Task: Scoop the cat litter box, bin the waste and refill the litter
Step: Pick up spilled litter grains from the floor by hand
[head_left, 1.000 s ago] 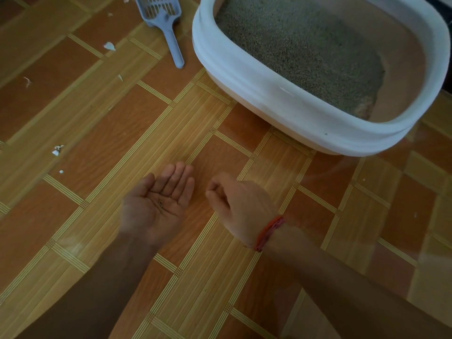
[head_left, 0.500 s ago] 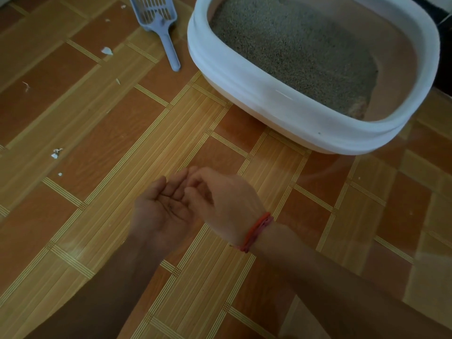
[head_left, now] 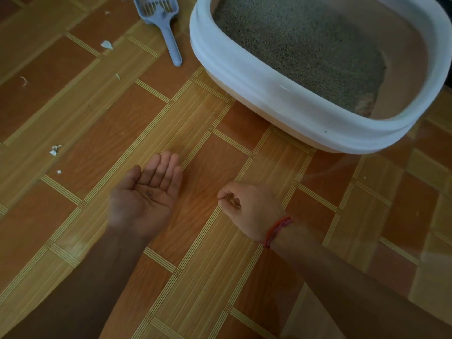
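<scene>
Step in hand, as judged: gathering stray litter grains off the wood-patterned vinyl floor (head_left: 97, 118) before scooping resumes. To do it well, each grain should be pinched cleanly, carried over the cupped palm and dropped there, with the palm kept level so nothing rolls off; the collected grains then belong in the box or the bin. The left hand (head_left: 146, 196) lies palm up and slack, fingers together and slightly cupped, with a few dark grains (head_left: 149, 194) at its centre. The right hand (head_left: 249, 209), with a red thread bracelet (head_left: 277, 231) at its wrist, is knuckles up, thumb and forefinger closed tip to tip low over the floor, the other fingers curled under. Whether a grain sits in that pinch is too small to tell. The two hands are apart, side by side. The white oval plastic litter box (head_left: 244, 77) stands beyond them, to the right, holding grey granular litter (head_left: 305, 45) banked to one side, with bare base showing at its right end. The pale blue slotted plastic scoop (head_left: 163, 23) lies on the floor just left of the box, untouched. Small white scraps (head_left: 107, 44) dot the floor at left.
</scene>
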Demonstrator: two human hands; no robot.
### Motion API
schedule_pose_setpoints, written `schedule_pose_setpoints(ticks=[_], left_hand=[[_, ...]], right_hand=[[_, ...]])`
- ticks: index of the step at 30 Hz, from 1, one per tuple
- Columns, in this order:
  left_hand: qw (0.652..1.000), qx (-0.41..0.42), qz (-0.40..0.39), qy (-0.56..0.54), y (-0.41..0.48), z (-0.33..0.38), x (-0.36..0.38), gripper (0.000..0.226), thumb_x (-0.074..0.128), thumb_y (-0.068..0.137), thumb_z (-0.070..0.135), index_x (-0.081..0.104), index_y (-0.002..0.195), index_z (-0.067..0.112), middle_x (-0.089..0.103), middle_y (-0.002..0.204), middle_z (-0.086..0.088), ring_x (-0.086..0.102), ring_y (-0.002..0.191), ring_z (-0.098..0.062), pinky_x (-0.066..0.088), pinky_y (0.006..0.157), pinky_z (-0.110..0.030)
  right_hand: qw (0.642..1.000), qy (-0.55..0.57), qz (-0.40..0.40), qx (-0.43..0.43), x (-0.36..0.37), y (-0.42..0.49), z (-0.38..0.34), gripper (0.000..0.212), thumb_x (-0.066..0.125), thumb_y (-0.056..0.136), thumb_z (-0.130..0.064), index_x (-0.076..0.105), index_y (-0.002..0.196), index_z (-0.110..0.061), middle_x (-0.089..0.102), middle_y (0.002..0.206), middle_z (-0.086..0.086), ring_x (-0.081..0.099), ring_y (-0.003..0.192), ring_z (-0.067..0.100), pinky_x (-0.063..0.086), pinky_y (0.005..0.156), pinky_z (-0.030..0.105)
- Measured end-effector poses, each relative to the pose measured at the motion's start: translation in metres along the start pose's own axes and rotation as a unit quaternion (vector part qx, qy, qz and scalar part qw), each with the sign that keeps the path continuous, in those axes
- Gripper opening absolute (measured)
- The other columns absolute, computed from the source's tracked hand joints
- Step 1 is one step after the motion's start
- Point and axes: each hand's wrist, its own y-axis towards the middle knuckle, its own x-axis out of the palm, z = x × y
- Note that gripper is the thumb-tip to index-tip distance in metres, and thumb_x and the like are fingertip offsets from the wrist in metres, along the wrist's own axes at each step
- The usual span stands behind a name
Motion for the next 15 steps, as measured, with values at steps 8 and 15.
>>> schedule_pose_setpoints(ticks=[8,15], left_hand=[[1.0,0.0,0.002,0.002,0.003,0.0,-0.002,0.045,0.031,0.105,0.026,0.068,0.11,0.001,0.072,0.114,-0.013,0.071,0.104,-0.026,0.051,0.093,-0.038],[1.0,-0.001,-0.01,0.005,0.004,0.0,-0.003,0.056,0.031,0.105,0.026,0.077,0.091,-0.002,0.072,0.113,-0.013,0.071,0.104,-0.027,0.051,0.093,-0.038]], right_hand=[[1.0,-0.022,0.021,0.001,0.006,0.003,0.0,0.012,0.06,0.094,-0.032,0.069,0.094,-0.024,0.039,0.053,-0.02,0.042,0.049,-0.003,0.026,0.05,0.008],[0.998,-0.069,-0.002,-0.005,0.011,0.004,-0.002,0.019,0.047,0.099,-0.034,0.063,0.097,-0.024,0.061,0.071,-0.012,0.056,0.064,0.006,0.053,0.059,0.03]])
